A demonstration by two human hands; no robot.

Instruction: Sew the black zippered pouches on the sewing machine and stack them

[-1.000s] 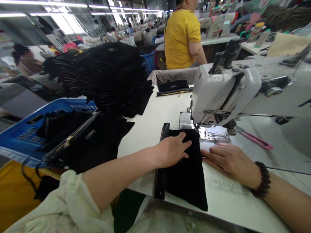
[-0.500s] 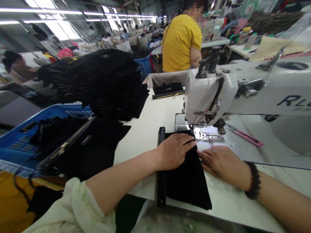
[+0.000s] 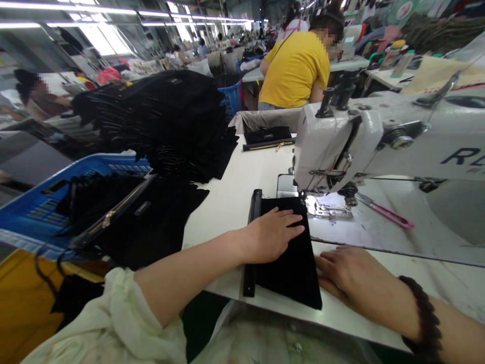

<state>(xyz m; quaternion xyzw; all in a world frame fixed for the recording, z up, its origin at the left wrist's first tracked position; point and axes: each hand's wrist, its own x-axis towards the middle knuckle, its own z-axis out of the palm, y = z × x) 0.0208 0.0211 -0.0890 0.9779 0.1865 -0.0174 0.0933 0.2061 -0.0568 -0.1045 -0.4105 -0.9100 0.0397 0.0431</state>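
Observation:
A black fabric panel [image 3: 291,275] with a zipper strip [image 3: 250,275] along its left side lies on the white table, its far right corner at the needle area of the sewing machine [image 3: 337,146]. My left hand [image 3: 275,235] rests flat on the panel, fingers spread toward its right edge. Beside that edge, lower down, my right hand [image 3: 352,278] lies with its fingertips against the panel's side; its fingers are stretched out and no held thing shows. The thumb of my left hand is hidden.
Pink-handled thread snips [image 3: 392,215] lie right of the needle. A finished-looking black pouch [image 3: 269,135] sits behind. At left are a tall pile of black pieces [image 3: 162,121] and a blue crate [image 3: 34,202] holding more. A person in yellow [image 3: 293,71] works beyond.
The panel has slid a little away from me along the needle, under my left hand. My right hand has moved back toward me along the panel's right edge.

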